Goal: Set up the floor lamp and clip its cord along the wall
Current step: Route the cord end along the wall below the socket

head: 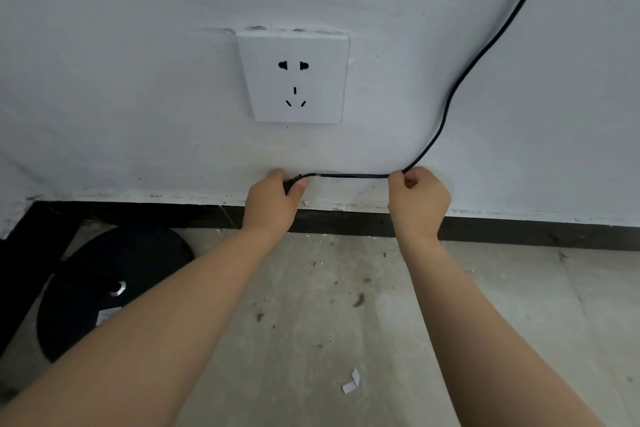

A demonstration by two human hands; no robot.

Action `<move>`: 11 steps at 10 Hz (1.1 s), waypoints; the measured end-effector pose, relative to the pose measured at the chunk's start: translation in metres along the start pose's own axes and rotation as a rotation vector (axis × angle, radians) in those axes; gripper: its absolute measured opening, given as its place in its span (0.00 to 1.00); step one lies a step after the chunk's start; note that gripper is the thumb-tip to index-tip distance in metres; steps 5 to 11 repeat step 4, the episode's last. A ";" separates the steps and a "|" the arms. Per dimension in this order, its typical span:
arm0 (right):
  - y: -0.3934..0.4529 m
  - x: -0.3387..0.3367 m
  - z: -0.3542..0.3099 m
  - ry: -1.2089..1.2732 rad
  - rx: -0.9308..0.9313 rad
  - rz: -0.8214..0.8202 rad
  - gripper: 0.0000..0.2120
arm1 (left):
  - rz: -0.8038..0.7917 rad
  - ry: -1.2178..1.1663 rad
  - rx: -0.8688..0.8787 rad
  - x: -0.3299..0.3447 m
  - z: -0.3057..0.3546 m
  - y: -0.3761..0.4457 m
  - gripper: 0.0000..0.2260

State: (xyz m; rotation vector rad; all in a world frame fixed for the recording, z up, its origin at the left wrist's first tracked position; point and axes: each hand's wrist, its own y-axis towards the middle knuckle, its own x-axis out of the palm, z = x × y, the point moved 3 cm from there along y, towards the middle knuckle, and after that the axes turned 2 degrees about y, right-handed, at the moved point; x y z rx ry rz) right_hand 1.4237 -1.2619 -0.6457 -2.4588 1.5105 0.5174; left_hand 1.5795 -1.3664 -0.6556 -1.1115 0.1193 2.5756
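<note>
A thin black cord (446, 107) comes down the white wall from the top right and runs level just above the skirting. My left hand (273, 199) grips the cord's black plug end (294, 180) below the white wall socket (294, 76). My right hand (417, 198) pinches the cord where it bends, about a hand's width to the right. The stretch between my hands is taut against the wall. The lamp's round black base (110, 288) lies on the floor at the lower left, partly hidden by my left forearm.
A dark skirting strip (519, 230) runs along the foot of the wall. The concrete floor (346, 305) is dusty with small debris. A scrap of white paper backing (351, 382) lies near the bottom centre. A black frame edge (20, 243) stands at the far left.
</note>
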 end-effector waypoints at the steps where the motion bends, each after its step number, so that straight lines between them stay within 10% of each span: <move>1: 0.002 -0.006 0.006 0.032 0.038 0.038 0.18 | 0.066 -0.048 0.049 -0.004 0.008 -0.002 0.10; 4: -0.004 -0.011 0.016 -0.045 0.144 -0.064 0.22 | 0.357 0.242 0.487 -0.041 0.029 -0.037 0.16; 11: -0.004 -0.011 0.016 -0.045 0.144 -0.064 0.22 | 0.357 0.242 0.487 -0.041 0.029 -0.037 0.16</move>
